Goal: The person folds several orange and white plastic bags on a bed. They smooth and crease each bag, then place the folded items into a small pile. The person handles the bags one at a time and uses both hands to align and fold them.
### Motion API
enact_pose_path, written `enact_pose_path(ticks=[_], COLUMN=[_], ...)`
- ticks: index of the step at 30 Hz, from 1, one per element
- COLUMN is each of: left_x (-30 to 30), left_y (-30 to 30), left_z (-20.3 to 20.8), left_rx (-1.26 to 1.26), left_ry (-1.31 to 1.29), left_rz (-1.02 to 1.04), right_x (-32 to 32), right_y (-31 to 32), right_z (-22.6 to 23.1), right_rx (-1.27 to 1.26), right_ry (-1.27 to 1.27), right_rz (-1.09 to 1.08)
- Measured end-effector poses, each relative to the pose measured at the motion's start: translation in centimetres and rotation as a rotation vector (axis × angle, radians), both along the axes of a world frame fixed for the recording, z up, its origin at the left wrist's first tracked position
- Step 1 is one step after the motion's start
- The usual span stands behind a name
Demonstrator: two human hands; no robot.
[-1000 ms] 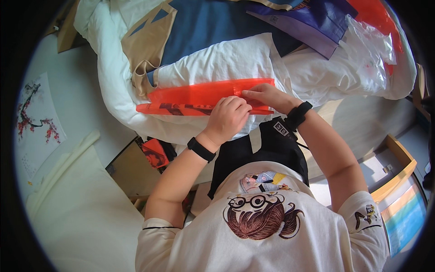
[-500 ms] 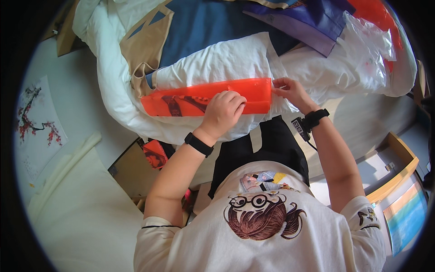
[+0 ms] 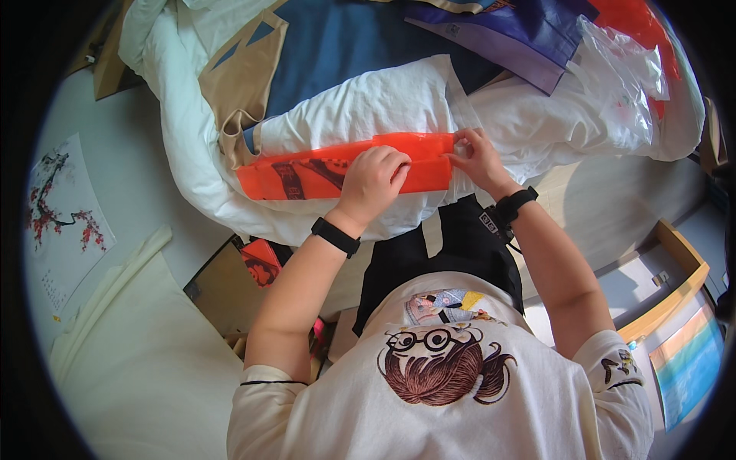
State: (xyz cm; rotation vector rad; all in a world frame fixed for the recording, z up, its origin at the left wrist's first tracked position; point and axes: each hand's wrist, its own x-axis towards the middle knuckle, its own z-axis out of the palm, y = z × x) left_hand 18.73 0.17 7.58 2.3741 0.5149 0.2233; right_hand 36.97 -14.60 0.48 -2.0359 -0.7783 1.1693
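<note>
A red plastic bag [image 3: 307, 175] with dark print lies folded into a long flat strip across the white bedding in front of me. My left hand [image 3: 374, 178] is closed over the middle of the strip, its fingers curled and thumb pressed against them at the red plastic. At the strip's right end my right hand [image 3: 475, 159] pinches the edge between thumb and fingers. The plastic close under my left fingers is partly hidden by that hand.
White quilt [image 3: 188, 153] spreads around the strip, with a tan and blue bag [image 3: 238, 77] beyond it. Farther right lie a purple bag [image 3: 510, 54] and clear crinkled plastic [image 3: 621, 84]. An open wooden drawer [image 3: 675, 268] stands at my right.
My right hand has moved slightly left and now takes in more of the strip's right end. That end has shifted left and its upper edge shows a new step. My left hand has shifted slightly left.
</note>
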Motion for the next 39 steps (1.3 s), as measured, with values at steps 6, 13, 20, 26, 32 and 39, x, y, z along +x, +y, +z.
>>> enact_pose_path(ticks=[6, 13, 20, 26, 32, 39], left_x=[0.8, 1.4, 1.2, 1.1, 0.5, -1.0], left_y=[0.3, 0.9, 1.1, 0.9, 1.0, 1.9], left_z=[-0.5, -1.6, -2.7, -3.1, -3.4, -4.2], left_rx=[0.058, 0.204, 0.143, 0.173, 0.277, 0.255], left_ry=[0.021, 0.024, 0.046, 0.066, 0.105, 0.28], left_rz=[0.034, -0.051, -0.036, -0.015, -0.025, -0.013], right_x=[-0.3, 0.3, -0.5, -1.1, -2.1, -1.8], right_y=[0.3, 0.5, 1.2, 1.3, 2.1, 2.4], right_z=[0.3, 1.3, 3.3, 3.1, 2.7, 1.9], right_rx=[0.043, 0.124, 0.341, 0.331, 0.25, 0.164], right_ry=[0.087, 0.077, -0.225, -0.427, -0.468, -0.162], right_rz=[-0.129, 0.082, 0.111, 0.321, 0.321, 0.251])
